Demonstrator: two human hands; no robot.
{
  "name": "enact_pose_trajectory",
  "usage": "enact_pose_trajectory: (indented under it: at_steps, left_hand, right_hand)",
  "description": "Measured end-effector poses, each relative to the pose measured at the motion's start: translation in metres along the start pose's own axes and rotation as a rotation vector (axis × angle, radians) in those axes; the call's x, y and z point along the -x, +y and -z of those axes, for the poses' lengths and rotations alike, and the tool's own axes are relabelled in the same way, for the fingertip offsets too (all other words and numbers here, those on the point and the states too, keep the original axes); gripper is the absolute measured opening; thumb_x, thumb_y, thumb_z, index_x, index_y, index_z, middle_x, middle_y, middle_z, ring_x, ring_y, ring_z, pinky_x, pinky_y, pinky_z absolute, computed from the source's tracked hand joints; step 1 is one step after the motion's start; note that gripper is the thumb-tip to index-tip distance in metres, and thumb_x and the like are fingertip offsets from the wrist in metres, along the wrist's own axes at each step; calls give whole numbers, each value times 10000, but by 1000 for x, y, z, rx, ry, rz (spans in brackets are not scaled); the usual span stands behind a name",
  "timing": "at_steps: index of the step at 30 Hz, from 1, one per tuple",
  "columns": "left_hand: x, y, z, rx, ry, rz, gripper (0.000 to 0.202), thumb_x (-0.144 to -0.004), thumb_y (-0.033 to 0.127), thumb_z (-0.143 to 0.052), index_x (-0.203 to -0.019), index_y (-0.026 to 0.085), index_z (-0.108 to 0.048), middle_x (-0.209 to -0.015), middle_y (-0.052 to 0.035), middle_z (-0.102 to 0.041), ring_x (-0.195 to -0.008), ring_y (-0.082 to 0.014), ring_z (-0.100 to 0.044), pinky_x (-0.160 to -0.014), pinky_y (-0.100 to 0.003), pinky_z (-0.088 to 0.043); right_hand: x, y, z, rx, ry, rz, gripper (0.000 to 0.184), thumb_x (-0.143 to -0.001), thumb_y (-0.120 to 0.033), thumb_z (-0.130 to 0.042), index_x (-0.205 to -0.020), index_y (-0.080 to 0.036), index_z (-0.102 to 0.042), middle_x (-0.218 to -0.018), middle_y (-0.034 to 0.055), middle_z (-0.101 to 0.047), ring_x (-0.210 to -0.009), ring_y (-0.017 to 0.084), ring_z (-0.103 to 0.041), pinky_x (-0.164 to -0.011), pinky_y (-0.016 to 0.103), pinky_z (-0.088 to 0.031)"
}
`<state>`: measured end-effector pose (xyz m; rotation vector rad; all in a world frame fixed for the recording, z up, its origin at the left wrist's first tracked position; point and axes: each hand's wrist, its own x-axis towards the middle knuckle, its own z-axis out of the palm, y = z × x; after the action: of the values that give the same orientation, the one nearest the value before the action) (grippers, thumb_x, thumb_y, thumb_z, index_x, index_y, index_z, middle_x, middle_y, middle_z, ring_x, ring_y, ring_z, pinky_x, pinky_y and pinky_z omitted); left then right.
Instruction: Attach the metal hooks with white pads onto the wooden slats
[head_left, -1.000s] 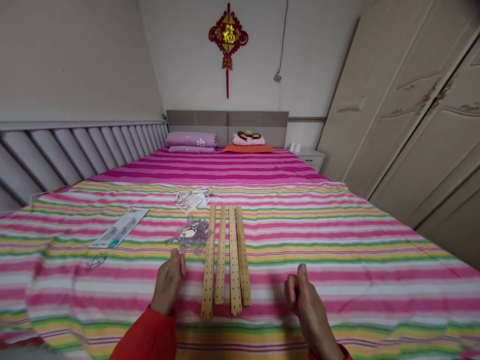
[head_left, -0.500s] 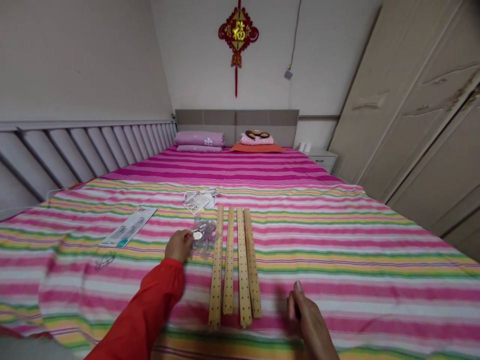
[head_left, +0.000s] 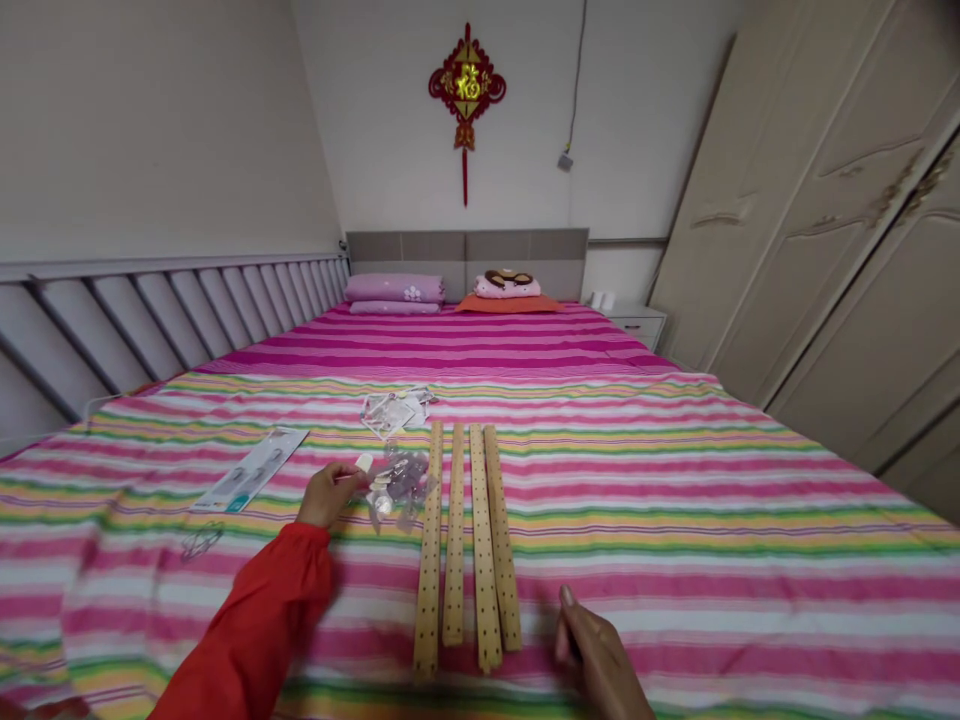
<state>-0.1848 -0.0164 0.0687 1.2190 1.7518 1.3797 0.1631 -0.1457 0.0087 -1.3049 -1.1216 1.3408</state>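
My left hand, in a red sleeve, is closed in a pinch on a small white rounded piece. Just right of its fingertips lies a loose heap of clear plastic packets with small parts. That heap touches the leftmost of several long wooden strips, dotted with small holes and laid roughly side by side. To the right of the strips my right hand hovers low with its fingers curled and thumb on top. Nothing shows in it.
A flat blister card lies on the striped bedspread at left, with a small wire-like bundle below it. Beyond the strips sit papers and packets. A slatted rail edges the bed's left side; a wardrobe stands right.
My left hand has drawn back to the left, and the white piece has moved with it off the plastic packets. My right hand keeps its curled pose. The view has tilted slightly up.
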Motion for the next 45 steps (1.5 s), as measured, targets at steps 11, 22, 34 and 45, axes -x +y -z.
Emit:
enact_pose_trajectory:
  at_steps: [11,22,34,45]
  left_hand:
    - [121,22,-56,475,-473,371,285,-604,330,-776,-792,164,-639,-694,11,-624,-605,-78,-570,-574,-185,-469]
    - [180,6,-109,615,-593,587,382,-492,382,-833,-705,141,-628,-524,48,-524,-480,-39,-459,-464,-154,-357]
    - [180,5,-115,443,-598,433,387,-553,461,-773,-694,136,-617,-566,30,-575,-494,-52,-480,-452,-164,-347]
    - [196,-2,-111,422,-593,253,342,-603,425,-757,-758,143,-640,-634,-8,-653,-576,-109,-587,-557,-216,-463]
  right_hand:
    - [-5,-10,-14,-47,-71,214,345,-715,-513,-654,-741,-171,-626,-593,-28,-499,-544,117,-424,-509,233,-343]
    - [-1,-16,-25,-104,-43,348,225,-707,-408,-706,-817,-216,-749,-790,47,-626,-689,159,-571,-572,249,-464]
    - [9,13,-36,-396,-19,28,359,-685,-474,-719,-825,-150,-652,-531,-21,-602,-415,85,-498,-427,203,-387]
    - [15,13,-32,-422,-81,39,291,-660,-380,-764,-802,-153,-651,-641,10,-659,-544,126,-590,-503,228,-449]
